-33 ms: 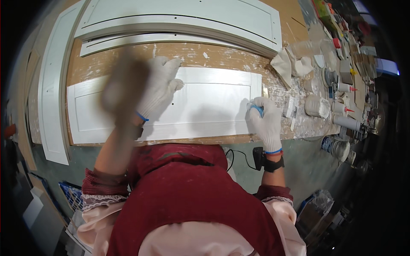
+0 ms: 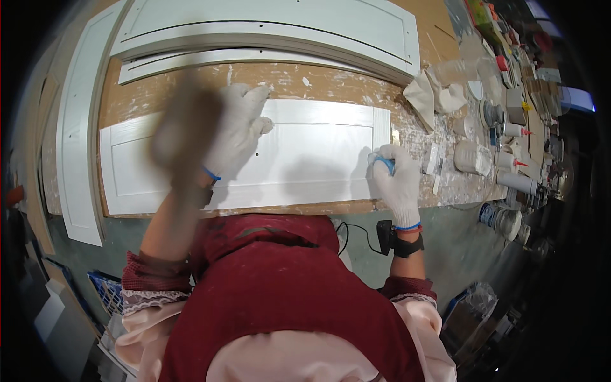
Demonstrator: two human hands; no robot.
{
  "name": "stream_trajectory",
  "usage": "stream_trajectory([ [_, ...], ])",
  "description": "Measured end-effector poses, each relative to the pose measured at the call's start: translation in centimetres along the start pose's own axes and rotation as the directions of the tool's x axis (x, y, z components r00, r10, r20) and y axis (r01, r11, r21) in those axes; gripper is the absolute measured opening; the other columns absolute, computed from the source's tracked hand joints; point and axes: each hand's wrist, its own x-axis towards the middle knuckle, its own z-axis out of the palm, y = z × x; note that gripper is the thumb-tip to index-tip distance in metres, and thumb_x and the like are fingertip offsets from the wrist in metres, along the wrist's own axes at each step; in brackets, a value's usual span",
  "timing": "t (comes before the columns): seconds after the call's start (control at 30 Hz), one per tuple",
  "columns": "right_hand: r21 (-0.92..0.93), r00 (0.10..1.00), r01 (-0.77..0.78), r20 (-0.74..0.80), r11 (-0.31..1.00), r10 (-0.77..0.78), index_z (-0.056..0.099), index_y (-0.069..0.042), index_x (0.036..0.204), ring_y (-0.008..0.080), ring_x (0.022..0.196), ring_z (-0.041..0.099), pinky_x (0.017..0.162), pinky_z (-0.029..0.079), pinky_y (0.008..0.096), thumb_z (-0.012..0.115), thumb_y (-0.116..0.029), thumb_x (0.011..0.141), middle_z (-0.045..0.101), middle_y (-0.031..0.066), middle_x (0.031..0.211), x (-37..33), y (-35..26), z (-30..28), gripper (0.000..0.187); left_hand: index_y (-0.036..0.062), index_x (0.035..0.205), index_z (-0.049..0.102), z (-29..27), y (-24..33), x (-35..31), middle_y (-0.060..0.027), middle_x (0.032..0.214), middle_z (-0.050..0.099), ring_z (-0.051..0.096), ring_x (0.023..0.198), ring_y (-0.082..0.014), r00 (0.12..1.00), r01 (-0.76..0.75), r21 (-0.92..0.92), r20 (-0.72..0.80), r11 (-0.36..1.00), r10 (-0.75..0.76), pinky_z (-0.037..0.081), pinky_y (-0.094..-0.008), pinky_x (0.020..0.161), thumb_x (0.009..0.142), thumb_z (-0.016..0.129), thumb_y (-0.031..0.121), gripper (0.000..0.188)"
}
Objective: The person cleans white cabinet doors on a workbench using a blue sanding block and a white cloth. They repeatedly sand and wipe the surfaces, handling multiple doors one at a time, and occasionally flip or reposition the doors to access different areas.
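Note:
A white framed panel (image 2: 312, 149) lies flat on the workbench in front of me. My left hand (image 2: 240, 127), in a white knit glove with a blue cuff edge, rests over the panel's left half, fingers stretched out and holding nothing. A blurred brown smear hides part of that hand and wrist. At the panel's right end, my right hand (image 2: 398, 175), gloved the same way, is closed around a small blue rounded thing (image 2: 386, 164). Its kind is mostly hidden by the fingers, and it appears to be against the panel's edge.
More white panels (image 2: 267, 32) are stacked at the far side, and another long one (image 2: 83, 127) lies at the left. On the paint-spotted bench (image 2: 344, 88) at right sit a cloth (image 2: 423, 102), a clear tub (image 2: 472, 158) and several bottles (image 2: 512, 130). A black cable (image 2: 359, 229) hangs below the bench edge.

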Motion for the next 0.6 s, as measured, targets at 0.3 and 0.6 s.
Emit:
stream_trajectory([
  [0.3, -0.068, 0.996, -0.055, 0.065, 0.996, 0.059, 0.065, -0.001, 0.098, 0.0278, 0.084, 0.066, 0.078, 0.051, 0.0361, 0.064, -0.012, 0.083, 0.067, 0.0149, 0.092, -0.1, -0.5, -0.8, 0.019, 0.0149, 0.127, 0.060, -0.1, 0.1, 0.2, -0.0151, 0.119, 0.060, 0.054, 0.114, -0.0354, 0.999, 0.024, 0.014, 0.042, 1.000, -0.024, 0.043, -0.0456, 0.097, 0.078, 0.076, 0.028, 0.053],
  [0.6, 0.117, 0.976, -0.211, 0.086, 0.970, 0.202, 0.064, 0.000, 0.104, 0.0149, 0.080, 0.061, 0.077, 0.051, 0.0295, 0.065, -0.009, 0.084, 0.066, 0.0067, 0.089, -2.4, -0.1, -3.4, 0.022, 0.0116, 0.126, 0.058, 0.3, 0.0, -0.2, -0.0152, 0.119, 0.059, 0.053, 0.113, -0.0360, 1.000, -0.016, 0.046, -0.020, 0.999, 0.017, 0.043, -0.0456, 0.097, 0.077, 0.074, 0.027, 0.053],
])
